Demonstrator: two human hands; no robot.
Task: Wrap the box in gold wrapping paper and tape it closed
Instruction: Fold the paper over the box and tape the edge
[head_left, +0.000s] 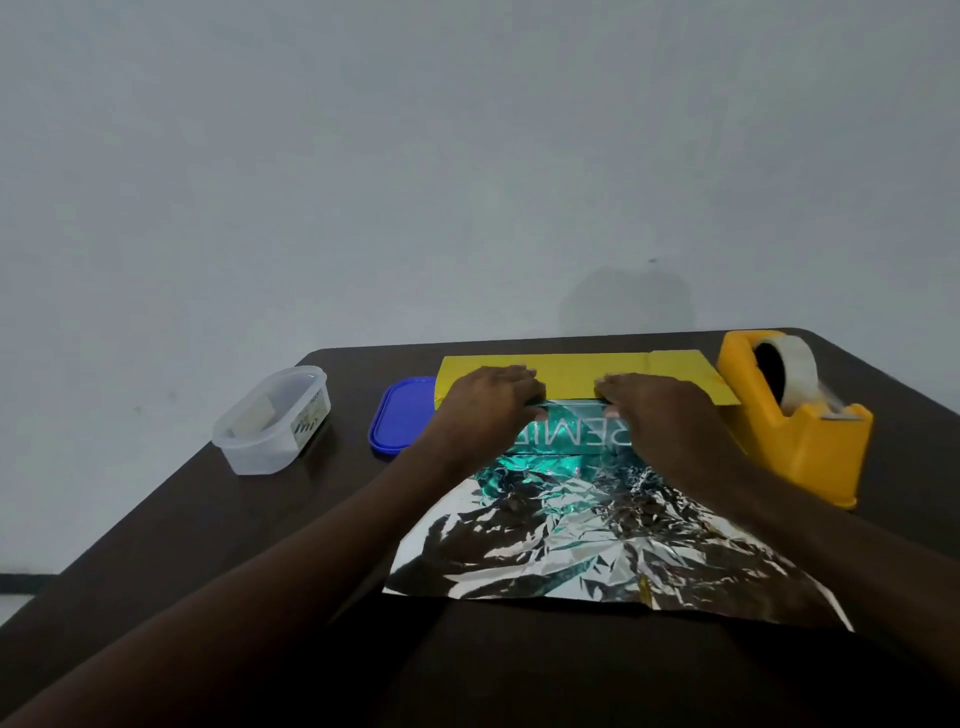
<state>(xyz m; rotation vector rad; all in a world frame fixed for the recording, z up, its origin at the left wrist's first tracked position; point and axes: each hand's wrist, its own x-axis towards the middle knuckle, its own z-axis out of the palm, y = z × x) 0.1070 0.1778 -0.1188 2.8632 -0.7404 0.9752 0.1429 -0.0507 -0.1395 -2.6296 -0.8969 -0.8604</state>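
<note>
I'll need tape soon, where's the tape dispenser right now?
The yellow tape dispenser sits on the table's far right in the head view, just right of the gold wrapping paper and the right hand.

Both hands (488, 402) (654, 410) flat on teal box (574, 434) atop wrapping paper (571, 376)

teal box (574, 434) lying flat on paper | wrapping paper (571, 540) silver side up, gold far flap raised
</note>
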